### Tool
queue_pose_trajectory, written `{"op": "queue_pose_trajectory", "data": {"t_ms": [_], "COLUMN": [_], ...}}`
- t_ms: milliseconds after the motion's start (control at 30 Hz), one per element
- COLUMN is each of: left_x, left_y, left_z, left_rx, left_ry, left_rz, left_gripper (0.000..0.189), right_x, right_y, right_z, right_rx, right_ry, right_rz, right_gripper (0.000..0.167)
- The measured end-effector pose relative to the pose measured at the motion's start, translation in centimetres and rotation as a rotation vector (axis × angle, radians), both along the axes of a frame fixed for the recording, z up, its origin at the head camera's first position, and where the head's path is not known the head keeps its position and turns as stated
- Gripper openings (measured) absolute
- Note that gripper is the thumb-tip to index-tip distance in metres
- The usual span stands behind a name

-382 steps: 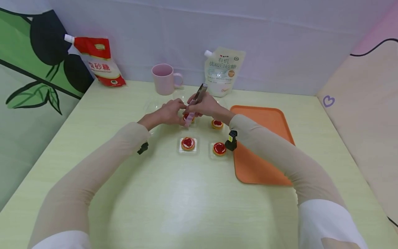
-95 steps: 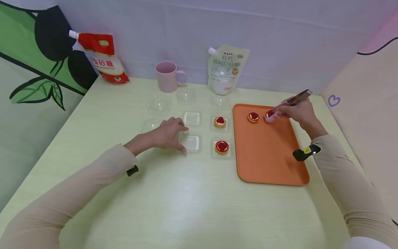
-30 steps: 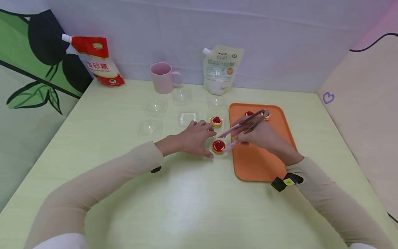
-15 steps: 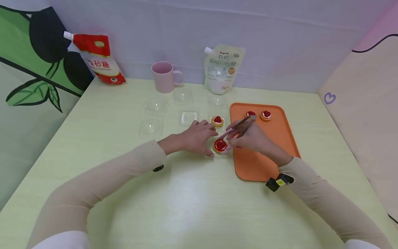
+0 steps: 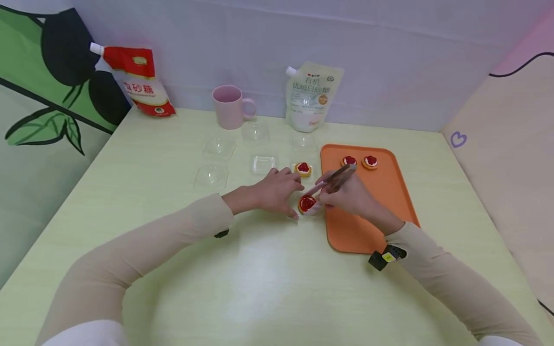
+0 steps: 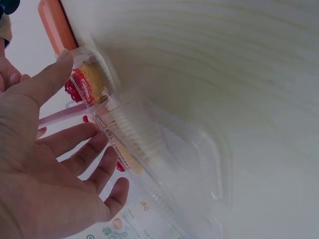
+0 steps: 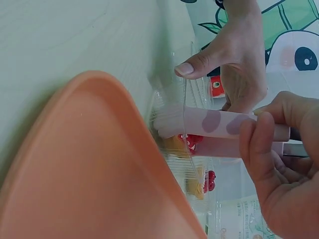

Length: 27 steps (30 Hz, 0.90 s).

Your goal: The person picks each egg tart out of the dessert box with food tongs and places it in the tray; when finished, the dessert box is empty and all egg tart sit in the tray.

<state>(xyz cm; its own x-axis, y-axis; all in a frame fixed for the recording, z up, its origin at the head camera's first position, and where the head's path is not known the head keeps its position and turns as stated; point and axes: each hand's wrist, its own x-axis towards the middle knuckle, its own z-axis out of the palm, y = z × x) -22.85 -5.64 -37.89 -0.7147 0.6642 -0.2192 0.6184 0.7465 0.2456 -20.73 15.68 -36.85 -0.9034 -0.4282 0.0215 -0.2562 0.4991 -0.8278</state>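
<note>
My right hand (image 5: 346, 192) grips a pair of metal tongs (image 5: 339, 177) with pink tips. The tips reach down around a berry tart (image 5: 307, 203) with a red and white top, sitting in a small clear plastic box (image 7: 172, 114). Facing it, my left hand (image 5: 277, 191) holds that box, thumb at the near corner and index finger at the far side. Just behind stands another tart (image 5: 303, 169) in its own clear box. The left wrist view shows the thumb tip against the box wall, with the other fingers loosely bent.
An orange tray (image 5: 368, 211) lies to the right, bearing two tarts (image 5: 370, 162) at its back. Behind my left hand are an unfilled clear box (image 5: 263, 165) and several clear lids (image 5: 210, 176). Along the back stand a pink mug (image 5: 228, 108), a pale pouch (image 5: 312, 98) and a red pouch (image 5: 140, 81).
Over several seconds, two tarts have gone from left-hand boxes to the tray. During the last second, the tongs moved left from the tray's edge and narrowed around the front tart; my left hand stayed put.
</note>
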Motion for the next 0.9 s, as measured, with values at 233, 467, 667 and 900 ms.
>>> {"op": "queue_pose_trajectory", "data": {"t_ms": [233,467,667,900], "left_x": [0.0,0.1,0.1,0.1], "left_y": [0.1,-0.2,-0.4,-0.4], "left_z": [-0.1,-0.2,-0.4,-0.3], "left_rx": [0.011,0.007,0.029,0.031], "left_ry": [-0.004,0.000,0.012,0.005], "left_rz": [-0.009,0.000,-0.022,-0.021], "left_gripper": [0.075,0.075,0.075,0.076], "right_x": [0.3,0.0,-1.7,-3.2], "right_y": [1.2,4.0,6.9,8.9], "right_z": [1.0,3.4,3.2,1.2], "right_rx": [-0.023,-0.102,-0.148,-0.103], "right_ry": [-0.017,-0.004,0.058,0.032], "right_rz": [-0.050,-0.162,-0.251,-0.309], "right_gripper": [0.020,0.027,0.028,0.032]}}
